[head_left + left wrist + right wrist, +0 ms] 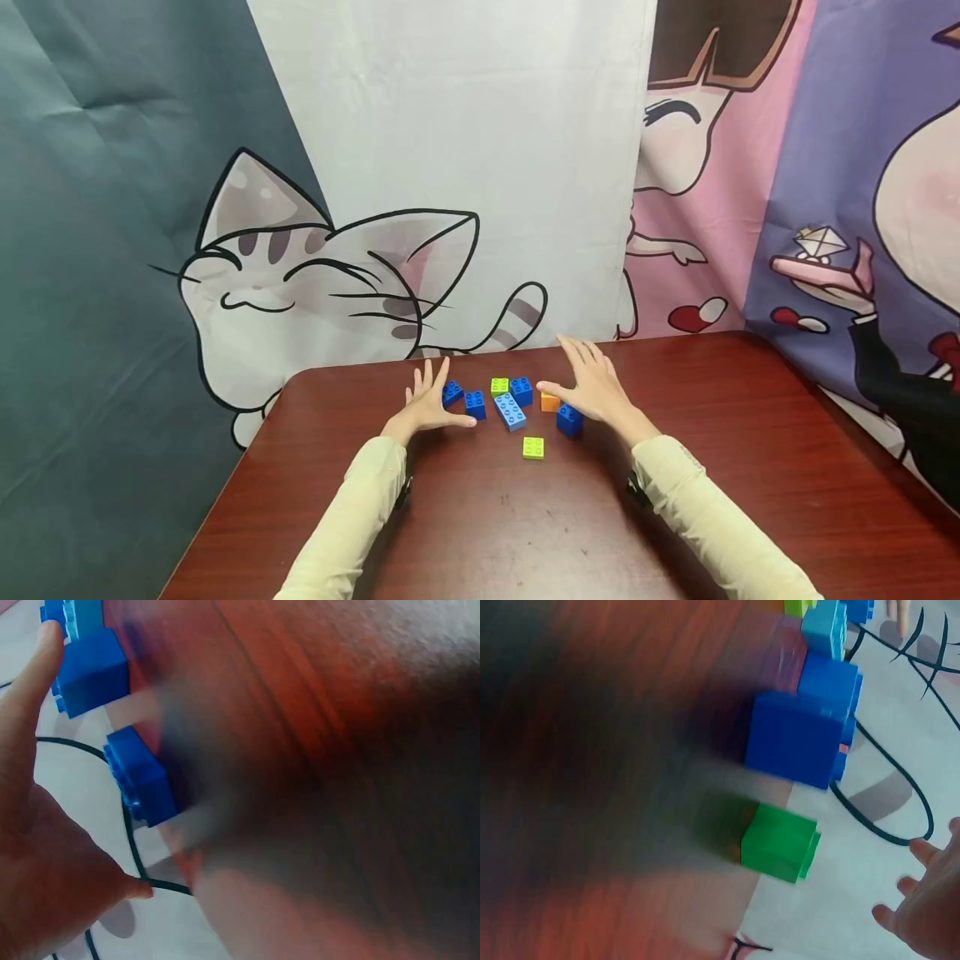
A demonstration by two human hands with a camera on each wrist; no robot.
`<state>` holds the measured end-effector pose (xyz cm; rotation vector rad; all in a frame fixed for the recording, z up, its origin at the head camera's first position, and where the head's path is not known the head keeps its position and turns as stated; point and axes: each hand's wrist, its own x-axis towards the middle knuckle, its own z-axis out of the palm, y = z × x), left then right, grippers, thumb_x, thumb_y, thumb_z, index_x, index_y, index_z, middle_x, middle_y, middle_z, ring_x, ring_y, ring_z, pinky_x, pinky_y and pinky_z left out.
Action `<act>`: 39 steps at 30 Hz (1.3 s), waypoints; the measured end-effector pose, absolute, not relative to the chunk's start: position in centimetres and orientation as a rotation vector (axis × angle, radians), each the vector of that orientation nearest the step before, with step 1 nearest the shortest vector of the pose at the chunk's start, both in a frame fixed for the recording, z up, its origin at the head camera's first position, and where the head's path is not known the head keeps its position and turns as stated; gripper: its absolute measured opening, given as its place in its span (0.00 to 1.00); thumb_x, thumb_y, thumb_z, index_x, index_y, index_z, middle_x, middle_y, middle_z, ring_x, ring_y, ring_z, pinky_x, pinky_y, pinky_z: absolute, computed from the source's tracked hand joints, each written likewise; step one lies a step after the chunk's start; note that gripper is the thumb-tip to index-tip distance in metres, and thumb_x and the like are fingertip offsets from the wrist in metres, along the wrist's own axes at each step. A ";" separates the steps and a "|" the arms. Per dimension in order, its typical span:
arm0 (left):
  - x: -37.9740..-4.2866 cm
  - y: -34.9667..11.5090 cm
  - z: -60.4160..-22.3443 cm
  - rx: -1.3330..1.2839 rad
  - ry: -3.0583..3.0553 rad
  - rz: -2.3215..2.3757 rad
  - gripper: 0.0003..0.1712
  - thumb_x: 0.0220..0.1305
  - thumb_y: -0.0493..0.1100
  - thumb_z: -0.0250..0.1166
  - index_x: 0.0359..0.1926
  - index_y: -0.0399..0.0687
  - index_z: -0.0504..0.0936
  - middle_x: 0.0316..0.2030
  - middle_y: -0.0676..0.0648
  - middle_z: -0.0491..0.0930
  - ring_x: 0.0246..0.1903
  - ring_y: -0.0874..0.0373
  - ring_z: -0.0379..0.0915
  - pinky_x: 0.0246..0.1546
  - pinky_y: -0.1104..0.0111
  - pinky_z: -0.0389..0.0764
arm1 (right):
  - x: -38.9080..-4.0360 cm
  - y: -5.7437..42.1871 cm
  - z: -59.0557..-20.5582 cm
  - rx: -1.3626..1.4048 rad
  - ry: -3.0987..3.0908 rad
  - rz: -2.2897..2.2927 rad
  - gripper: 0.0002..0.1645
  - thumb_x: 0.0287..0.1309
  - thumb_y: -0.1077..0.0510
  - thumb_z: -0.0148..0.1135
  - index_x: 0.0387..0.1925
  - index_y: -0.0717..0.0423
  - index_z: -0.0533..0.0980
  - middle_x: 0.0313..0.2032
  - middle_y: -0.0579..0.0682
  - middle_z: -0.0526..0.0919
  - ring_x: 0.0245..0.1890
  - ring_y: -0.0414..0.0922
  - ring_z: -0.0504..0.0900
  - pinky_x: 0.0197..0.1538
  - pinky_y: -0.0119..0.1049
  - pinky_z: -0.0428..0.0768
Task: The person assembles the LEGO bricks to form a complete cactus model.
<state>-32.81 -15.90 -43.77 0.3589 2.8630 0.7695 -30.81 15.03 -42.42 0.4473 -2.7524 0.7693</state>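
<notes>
My left hand (426, 407) is spread with straight fingers at the left of a group of toy building bricks. Nearest to it are a dark blue brick (452, 393) by the fingers and another blue brick (475, 405) near the thumb tip. On the right side, my right hand (597, 392) hovers with fingers stretched out, holding nothing. Its thumb overlaps an orange brick (550, 402), and a dark blue brick (570, 420) lies below the palm. A green brick (780, 841) shows in the right wrist view; in the head view the right hand hides it.
Between the hands lie a long light blue brick (510, 412), a blue brick (521, 391) and a lime brick (499, 387). Closer to me is another lime brick (533, 448). The reddish-brown table (487, 525) ends at a cartoon-printed curtain (465, 108).
</notes>
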 end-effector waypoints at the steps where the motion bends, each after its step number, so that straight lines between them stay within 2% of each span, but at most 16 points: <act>1: -32.9 -16.1 -44.0 0.346 2.848 0.808 0.72 0.46 0.62 0.75 0.77 0.49 0.34 0.76 0.31 0.29 0.74 0.29 0.24 0.69 0.33 0.40 | -30.6 14.7 -42.5 0.453 -2.738 0.800 0.53 0.55 0.33 0.62 0.74 0.50 0.54 0.71 0.60 0.62 0.70 0.62 0.57 0.68 0.66 0.57; 5: -33.0 -16.7 -44.7 0.275 2.785 0.950 0.68 0.51 0.54 0.74 0.77 0.39 0.36 0.76 0.31 0.38 0.75 0.31 0.34 0.70 0.37 0.48 | -29.8 12.9 -42.8 0.484 -2.710 0.986 0.49 0.54 0.35 0.65 0.70 0.52 0.60 0.65 0.59 0.68 0.64 0.57 0.66 0.63 0.60 0.69; 9: -33.0 -17.0 -45.1 0.217 2.783 0.974 0.64 0.52 0.50 0.74 0.75 0.34 0.41 0.74 0.30 0.50 0.73 0.34 0.48 0.70 0.43 0.56 | -29.4 11.1 -43.1 0.538 -2.704 1.121 0.47 0.54 0.35 0.66 0.68 0.53 0.61 0.62 0.58 0.71 0.61 0.54 0.71 0.59 0.55 0.75; 14: -33.1 -16.8 -45.7 0.214 2.836 0.938 0.56 0.55 0.49 0.73 0.73 0.32 0.51 0.69 0.29 0.61 0.67 0.35 0.60 0.68 0.45 0.63 | -29.4 9.7 -43.7 0.550 -2.706 1.188 0.43 0.55 0.41 0.68 0.65 0.56 0.63 0.59 0.60 0.72 0.60 0.55 0.73 0.57 0.52 0.77; 19: -33.4 -17.0 -46.5 0.208 2.950 0.973 0.40 0.57 0.44 0.71 0.66 0.32 0.66 0.60 0.31 0.73 0.55 0.39 0.72 0.61 0.48 0.71 | -29.4 8.9 -44.3 0.553 -2.720 1.245 0.39 0.57 0.44 0.67 0.63 0.56 0.64 0.58 0.59 0.72 0.59 0.53 0.74 0.59 0.53 0.75; 24: -33.6 -17.3 -46.9 0.220 2.997 1.002 0.31 0.57 0.40 0.71 0.60 0.33 0.73 0.56 0.32 0.76 0.50 0.41 0.74 0.57 0.48 0.74 | -29.4 8.4 -45.1 0.541 -2.761 1.259 0.37 0.58 0.43 0.66 0.62 0.56 0.64 0.57 0.58 0.73 0.58 0.51 0.74 0.59 0.52 0.76; 39: -34.2 -17.6 -47.2 0.212 3.027 0.995 0.30 0.55 0.40 0.72 0.57 0.30 0.75 0.51 0.32 0.75 0.50 0.41 0.70 0.57 0.49 0.72 | -29.8 8.0 -45.8 0.500 -2.796 1.227 0.30 0.59 0.47 0.67 0.55 0.58 0.69 0.48 0.56 0.77 0.48 0.48 0.76 0.53 0.47 0.77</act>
